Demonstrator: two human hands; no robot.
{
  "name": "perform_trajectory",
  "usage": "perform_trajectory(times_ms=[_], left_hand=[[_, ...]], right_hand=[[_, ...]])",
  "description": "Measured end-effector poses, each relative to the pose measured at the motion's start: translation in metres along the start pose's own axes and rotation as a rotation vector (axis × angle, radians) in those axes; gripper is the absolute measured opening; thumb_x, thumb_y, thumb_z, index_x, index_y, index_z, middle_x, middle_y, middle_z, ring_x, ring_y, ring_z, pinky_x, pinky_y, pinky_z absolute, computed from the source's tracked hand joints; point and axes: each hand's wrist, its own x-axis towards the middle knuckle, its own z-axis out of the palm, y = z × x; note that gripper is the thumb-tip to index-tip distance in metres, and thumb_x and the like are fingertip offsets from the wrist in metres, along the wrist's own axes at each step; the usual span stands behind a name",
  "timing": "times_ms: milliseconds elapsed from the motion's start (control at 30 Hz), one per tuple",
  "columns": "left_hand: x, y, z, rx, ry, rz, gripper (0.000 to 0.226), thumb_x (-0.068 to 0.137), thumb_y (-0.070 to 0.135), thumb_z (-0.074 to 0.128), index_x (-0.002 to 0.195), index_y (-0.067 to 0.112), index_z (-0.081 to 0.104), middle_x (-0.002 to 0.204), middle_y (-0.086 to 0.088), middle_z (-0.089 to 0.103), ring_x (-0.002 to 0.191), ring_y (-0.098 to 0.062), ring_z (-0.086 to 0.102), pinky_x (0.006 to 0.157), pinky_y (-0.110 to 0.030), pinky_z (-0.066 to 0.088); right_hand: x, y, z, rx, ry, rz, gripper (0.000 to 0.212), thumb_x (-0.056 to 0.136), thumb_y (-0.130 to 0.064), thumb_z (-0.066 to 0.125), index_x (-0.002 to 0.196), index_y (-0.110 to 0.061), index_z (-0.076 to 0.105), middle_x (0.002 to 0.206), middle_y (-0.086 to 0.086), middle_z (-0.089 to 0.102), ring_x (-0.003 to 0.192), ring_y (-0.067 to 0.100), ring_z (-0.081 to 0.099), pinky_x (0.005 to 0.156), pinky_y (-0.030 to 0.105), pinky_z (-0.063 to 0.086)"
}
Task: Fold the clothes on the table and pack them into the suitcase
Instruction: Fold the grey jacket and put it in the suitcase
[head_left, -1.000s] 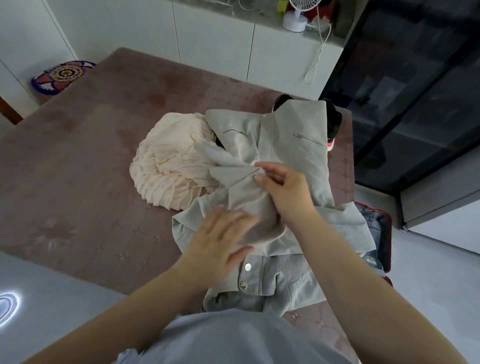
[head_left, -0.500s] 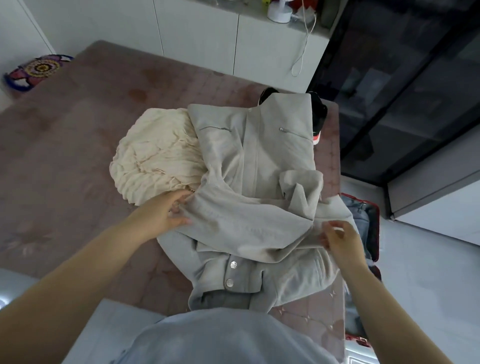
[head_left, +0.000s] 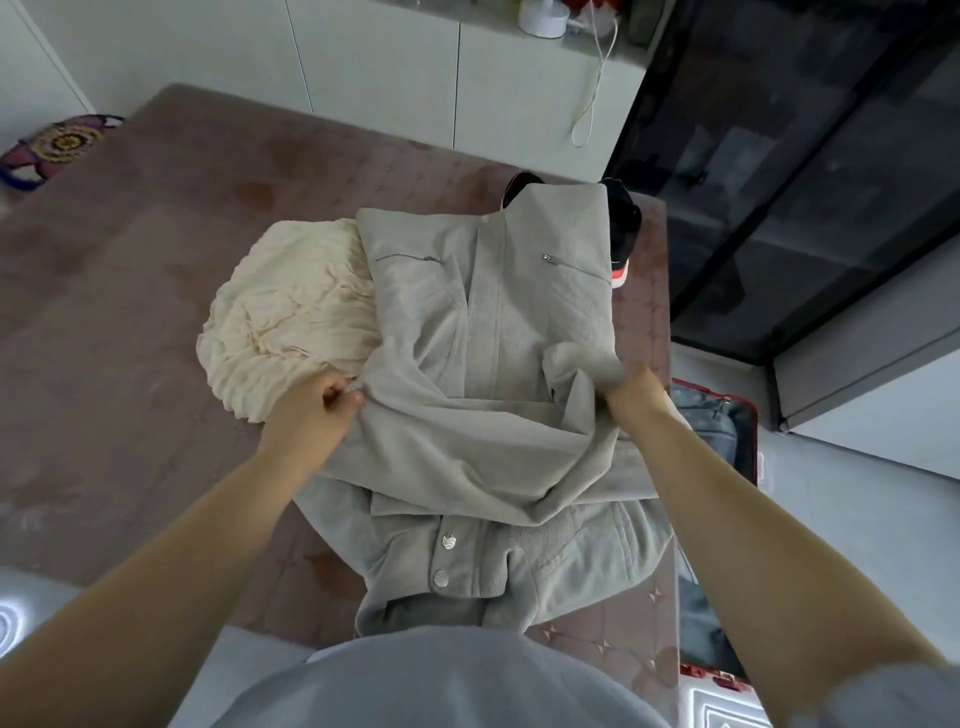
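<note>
A grey jacket (head_left: 488, 332) with metal snaps and two zip pockets lies on the brown table (head_left: 130, 291), one sleeve folded across its middle. My left hand (head_left: 311, 410) pinches the folded sleeve's fabric at the jacket's left edge. My right hand (head_left: 636, 395) grips the bunched sleeve fabric at the right edge, its fingers hidden in the cloth. A crumpled cream garment (head_left: 291, 317) lies just left of the jacket, partly under it. The red suitcase (head_left: 748, 431) lies open on the floor at the table's right side, with grey-blue cloth inside.
A black shoe with an orange sole (head_left: 623, 234) sits behind the jacket at the table's far right corner. White cabinets (head_left: 395, 78) with a dangling cord stand beyond the table. A dark glass cabinet (head_left: 805, 182) is on the right. A patterned cushion (head_left: 57, 145) is far left.
My hands parted from the jacket's middle to its two sides. The sleeve got spread across the jacket, and my right hand rose from the lower right edge to the bunched cuff.
</note>
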Motion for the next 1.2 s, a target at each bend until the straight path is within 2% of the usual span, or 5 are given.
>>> perform_trajectory(times_ms=[333,533,767,933,1200], left_hand=[[-0.006,-0.036,-0.041,-0.117,0.120,-0.327,0.026,0.093,0.026,0.053,0.107,0.005,0.059,0.101,-0.014,0.058,0.092,-0.031,0.053,0.076,-0.034,0.037],[-0.028,-0.049,-0.029,0.379,0.055,0.270,0.069,0.075,0.036,0.075,0.132,0.028,0.038,0.130,-0.017,0.038,0.118,-0.042,0.036,0.096,-0.058,0.036],[-0.045,-0.084,-0.043,0.390,-0.115,0.440,0.028,0.076,-0.005,0.069,0.099,0.010,0.067,0.100,0.009,0.064,0.077,-0.025,0.064,0.065,-0.022,0.044],[-0.049,-0.090,-0.073,0.210,0.041,0.333,0.029,0.075,-0.013,0.066,0.089,0.012,0.068,0.088,0.019,0.057,0.077,0.007,0.052,0.067,0.002,0.033],[-0.089,-0.114,-0.051,0.759,-0.237,0.706,0.093,0.051,0.015,0.076,0.137,0.016,0.040,0.139,-0.005,0.042,0.120,-0.027,0.045,0.100,-0.040,0.034]], right_hand=[[-0.037,0.057,-0.059,0.867,0.026,0.039,0.015,0.090,-0.011,0.059,0.075,-0.009,0.055,0.042,-0.003,0.056,0.036,0.006,0.052,0.041,0.015,0.046],[-0.048,0.099,-0.061,0.656,0.019,0.120,0.008,0.089,-0.015,0.060,0.090,-0.008,0.059,0.082,0.011,0.061,0.067,0.018,0.058,0.057,0.016,0.055],[-0.048,0.086,-0.073,1.026,0.007,-0.061,0.015,0.081,-0.023,0.068,0.088,-0.016,0.057,0.077,0.000,0.071,0.069,0.007,0.070,0.061,0.023,0.057],[-0.042,0.099,-0.045,0.302,0.049,-0.076,0.034,0.088,-0.011,0.061,0.119,-0.004,0.049,0.104,0.017,0.065,0.068,0.015,0.070,0.065,0.033,0.059],[-0.083,0.120,-0.015,-0.867,0.280,-0.906,0.104,0.055,-0.011,0.078,0.145,-0.012,0.028,0.145,0.014,0.031,0.132,0.035,0.028,0.115,0.053,0.015]])
